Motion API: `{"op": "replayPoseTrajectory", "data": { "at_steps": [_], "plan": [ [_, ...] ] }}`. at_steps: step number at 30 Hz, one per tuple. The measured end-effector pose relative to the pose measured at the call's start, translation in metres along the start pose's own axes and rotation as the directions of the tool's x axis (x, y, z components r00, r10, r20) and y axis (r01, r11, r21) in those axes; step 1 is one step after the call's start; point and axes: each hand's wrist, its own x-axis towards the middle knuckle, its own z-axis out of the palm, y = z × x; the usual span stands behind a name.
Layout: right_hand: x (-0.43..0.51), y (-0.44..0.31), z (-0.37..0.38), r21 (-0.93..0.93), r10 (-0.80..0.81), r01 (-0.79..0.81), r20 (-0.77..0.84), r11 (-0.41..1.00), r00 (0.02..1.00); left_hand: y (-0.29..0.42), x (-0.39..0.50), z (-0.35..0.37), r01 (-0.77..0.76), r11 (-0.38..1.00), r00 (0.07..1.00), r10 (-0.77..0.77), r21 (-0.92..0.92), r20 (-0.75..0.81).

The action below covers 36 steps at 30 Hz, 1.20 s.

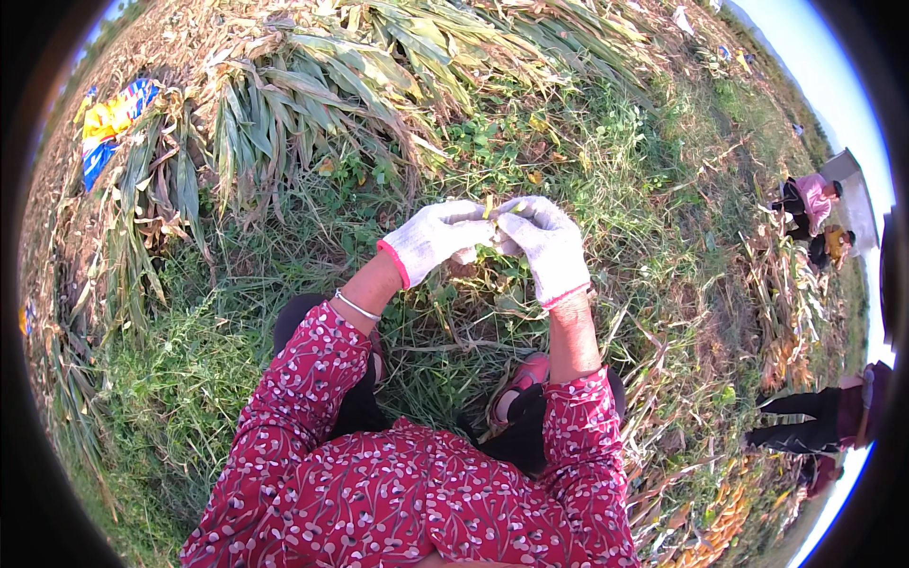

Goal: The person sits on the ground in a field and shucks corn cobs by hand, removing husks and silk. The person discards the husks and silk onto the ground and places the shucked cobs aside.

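My left hand (442, 234), in a white knitted glove with a pink cuff, is raised in front of me over the grass. My right hand (541, 238), gloved the same way, meets it fingertip to fingertip. Between the fingers a small yellow-green plant piece (488, 206) sticks up, pinched by the left fingers; the rest of it is hidden by the gloves. Whether the right fingers grip it too is hard to tell. Low green weeds (483, 305) and dry stems lie below both hands.
Cut corn stalks (284, 106) lie in a long heap ahead and to the left. A blue and yellow sack (113, 124) is at the far left. Several people, one in a pink top (813, 199), are at the right beside more dry stalks (781, 305). Corn cobs (717, 529) lie lower right.
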Motion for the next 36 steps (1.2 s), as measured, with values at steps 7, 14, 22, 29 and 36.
{"op": "replayPoseTrajectory", "data": {
  "at_steps": [7, 14, 22, 29, 36],
  "plan": [
    [-0.001, 0.001, 0.007, -0.116, 0.014, -0.014, -0.002, 0.993, 1.0, -0.01, 0.001, -0.004, -0.034, 0.996, 0.998, 0.038, 0.078, -0.049],
    [-0.005, 0.003, 0.008, -0.477, -0.094, 0.071, -0.025, 0.876, 0.995, -0.011, 0.004, -0.001, 0.023, 1.0, 0.981, -0.026, -0.018, -0.193],
    [-0.013, 0.013, 0.021, -0.815, -0.436, 0.378, 0.174, 0.44, 0.883, -0.01, 0.006, -0.01, -0.074, 0.991, 0.965, 0.099, 0.111, -0.242],
    [-0.021, 0.009, 0.037, -0.836, -0.544, 0.458, 0.243, 0.302, 0.803, -0.012, 0.005, -0.006, -0.039, 0.982, 0.95, -0.021, -0.185, -0.311],
    [-0.041, -0.005, 0.04, -0.727, -0.526, 0.528, 0.269, 0.438, 0.807, -0.007, 0.008, -0.03, -0.022, 0.982, 0.822, -0.091, -0.19, -0.563]
  ]
}}
